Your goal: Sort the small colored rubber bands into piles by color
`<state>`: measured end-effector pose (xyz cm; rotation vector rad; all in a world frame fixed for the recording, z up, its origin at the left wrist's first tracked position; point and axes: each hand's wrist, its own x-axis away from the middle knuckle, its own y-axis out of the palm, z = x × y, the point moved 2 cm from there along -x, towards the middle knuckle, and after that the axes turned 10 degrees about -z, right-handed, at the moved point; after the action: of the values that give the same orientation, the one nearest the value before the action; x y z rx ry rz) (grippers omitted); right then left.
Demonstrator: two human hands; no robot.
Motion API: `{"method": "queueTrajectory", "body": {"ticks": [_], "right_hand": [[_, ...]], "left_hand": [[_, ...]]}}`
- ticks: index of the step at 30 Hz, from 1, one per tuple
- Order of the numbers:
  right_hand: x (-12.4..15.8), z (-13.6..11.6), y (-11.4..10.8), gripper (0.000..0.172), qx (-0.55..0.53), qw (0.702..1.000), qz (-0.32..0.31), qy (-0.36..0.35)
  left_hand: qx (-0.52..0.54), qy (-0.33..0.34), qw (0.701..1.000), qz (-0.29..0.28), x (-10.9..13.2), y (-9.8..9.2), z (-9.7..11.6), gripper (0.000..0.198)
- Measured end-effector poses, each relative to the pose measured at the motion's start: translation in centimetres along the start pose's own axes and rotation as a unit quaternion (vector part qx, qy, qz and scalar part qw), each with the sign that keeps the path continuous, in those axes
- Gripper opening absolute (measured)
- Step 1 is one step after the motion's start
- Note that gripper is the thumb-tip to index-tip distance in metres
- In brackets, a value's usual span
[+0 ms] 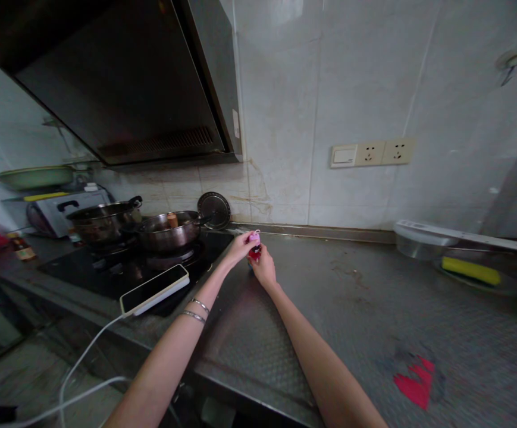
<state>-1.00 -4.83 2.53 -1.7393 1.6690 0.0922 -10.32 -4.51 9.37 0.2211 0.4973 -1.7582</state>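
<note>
Over the metal counter (329, 309), both my hands meet on a small pink-and-red object (254, 238); its kind is too small to make out. My left hand (239, 248) pinches its pink upper part, where a pale loop sticks up. Fingers of my right hand (265, 268) wrap round the dark red lower part, just below and to the right of the left hand. Much of the object is hidden behind the fingers. Two silver bracelets (194, 316) sit on my left wrist.
Left of my hands, a black cooktop (119, 282) carries a steel pan (169, 236) and a pot (102, 223). A phone (154, 289) with a white cable lies at its front edge. Range hood (119, 89) hangs above. At right are a plastic tub (419, 242) and yellow sponge (470, 271).
</note>
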Motion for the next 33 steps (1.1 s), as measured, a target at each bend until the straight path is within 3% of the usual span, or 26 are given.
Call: {"method": "queueTrajectory", "body": {"ticks": [4,15,23,29,33], "right_hand": [[-0.2,0.4,0.6,0.047,-0.005,1.0,-0.005,-0.027],[-0.1,1.4,1.1,0.042,-0.034,0.998,0.02,-0.051],[-0.1,1.4,1.2,0.044,-0.008,0.999,0.025,-0.044],[-0.1,1.2,1.4,0.046,0.016,0.999,-0.002,-0.049],[-0.1,1.1,1.2,0.047,0.012,0.999,0.002,-0.046]], "left_hand": [[-0.03,-0.007,0.999,-0.033,0.0,-1.1,-0.1,0.037],[-0.05,0.028,0.998,-0.019,0.1,-1.3,-1.2,0.036],[-0.1,0.04,0.994,0.031,0.0,-1.3,-1.9,0.031],[-0.126,0.025,0.982,0.135,0.4,-1.7,-2.6,0.039],[-0.079,0.032,0.99,0.115,0.5,-1.2,-2.2,0.039]]}}
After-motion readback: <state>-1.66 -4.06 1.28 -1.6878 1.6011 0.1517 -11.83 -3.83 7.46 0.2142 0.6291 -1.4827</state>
